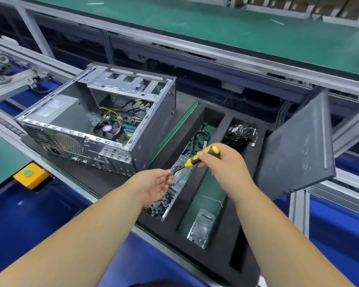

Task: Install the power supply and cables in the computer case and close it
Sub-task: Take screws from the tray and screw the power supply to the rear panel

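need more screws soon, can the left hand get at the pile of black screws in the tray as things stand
Probably yes: the left hand hovers just above the black screws, and nothing covers that compartment. Its fingertips are at the screwdriver tip, though.

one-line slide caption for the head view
Right hand holds screwdriver, left hand at its tip, beside open computer case.
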Demonstrator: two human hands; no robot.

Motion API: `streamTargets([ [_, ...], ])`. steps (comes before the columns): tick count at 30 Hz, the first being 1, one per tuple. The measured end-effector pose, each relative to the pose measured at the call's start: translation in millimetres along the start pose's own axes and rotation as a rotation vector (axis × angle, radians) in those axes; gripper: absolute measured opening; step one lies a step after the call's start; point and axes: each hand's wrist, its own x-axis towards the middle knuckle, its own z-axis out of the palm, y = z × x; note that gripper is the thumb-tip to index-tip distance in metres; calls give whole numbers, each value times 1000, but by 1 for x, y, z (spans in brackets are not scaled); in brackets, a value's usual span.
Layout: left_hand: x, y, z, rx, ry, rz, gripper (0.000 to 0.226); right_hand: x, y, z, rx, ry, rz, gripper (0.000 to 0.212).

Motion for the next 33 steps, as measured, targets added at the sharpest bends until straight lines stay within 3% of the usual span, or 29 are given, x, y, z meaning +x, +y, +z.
streamTargets([
  [10, -19, 13, 2, -65, -88, 147, 7, -4, -18, -10, 119, 120, -74, 16],
  [19, -51, 45, -9, -74, -144, 357, 13, 3, -59, 0, 213, 102, -170, 20],
  [26, -81, 68, -40, -87, -79, 507, 15, 6, -97, 30, 246, 3, -248, 18],
  [33, -98, 90, -101, -183, 16, 539, 13, 11, -127, 96, 255, -90, -292, 18],
])
